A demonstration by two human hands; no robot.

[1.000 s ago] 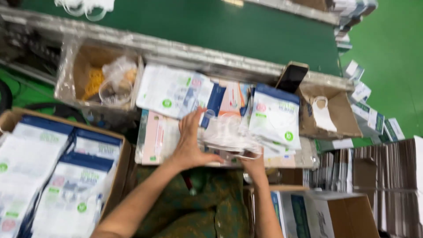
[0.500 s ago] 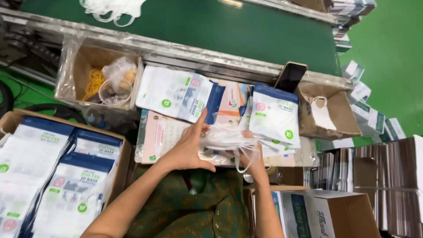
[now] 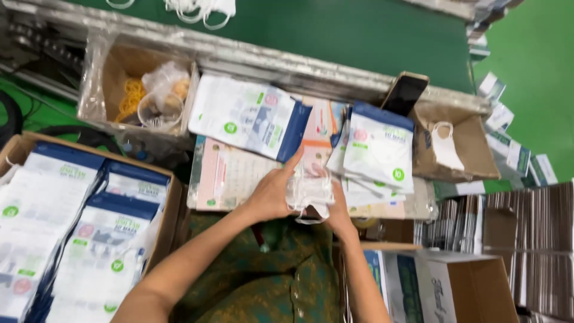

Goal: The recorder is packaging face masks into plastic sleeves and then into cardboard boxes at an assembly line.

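**A:** What have I got in my hands right now?

**B:** A small stack of white face masks (image 3: 311, 194), held just above the worktop (image 3: 418, 206) in front of my body. My left hand (image 3: 272, 194) is curled around the left end of it, thumb below and fingers stretched up along the side. My right hand (image 3: 336, 206) grips the right end from beneath, fingers closed on it. An ear loop hangs under the stack.

**A:** And around them?

**B:** Just behind my left hand lies a pink printed sheet (image 3: 230, 176), with a white and blue mask pouch (image 3: 248, 113) overlapping its top edge. A pile of similar pouches (image 3: 376, 149) sits to the right, near a black phone (image 3: 405, 94) propped upright. A cardboard box (image 3: 460, 149) further right holds one loose mask. At my left, a carton of filled pouches (image 3: 78, 227); behind, a green conveyor belt (image 3: 335, 30).
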